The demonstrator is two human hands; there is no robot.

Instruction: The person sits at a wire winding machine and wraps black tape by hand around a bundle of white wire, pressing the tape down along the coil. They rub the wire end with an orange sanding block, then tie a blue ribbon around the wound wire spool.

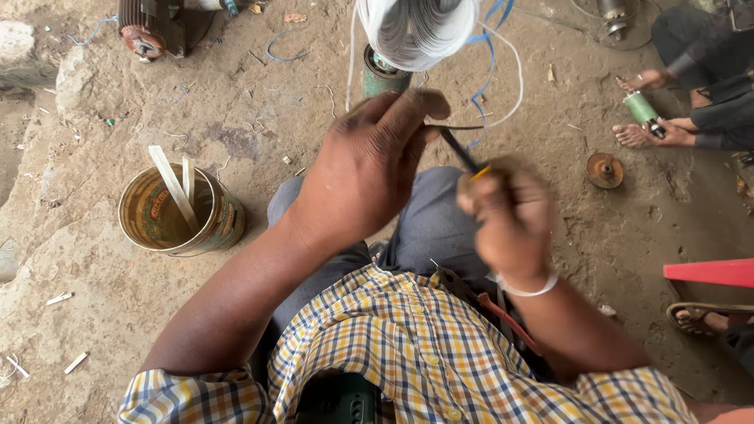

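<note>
Two hands raised over lap. Left hand [365,169] fingers pinched shut on thin dark strip [454,127]. Right hand [509,212], blurred, fisted round dark slender tool [461,151]. Wire coil [416,27] just above; tin can [179,212] left on ground.

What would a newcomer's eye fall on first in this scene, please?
The person's left hand and right hand meet at centre frame, working a thin dark tool just below a pale wound wire coil at the top edge. To the left, a round rusty metal tin holding flat white sticks stands on the dirt floor.
</note>
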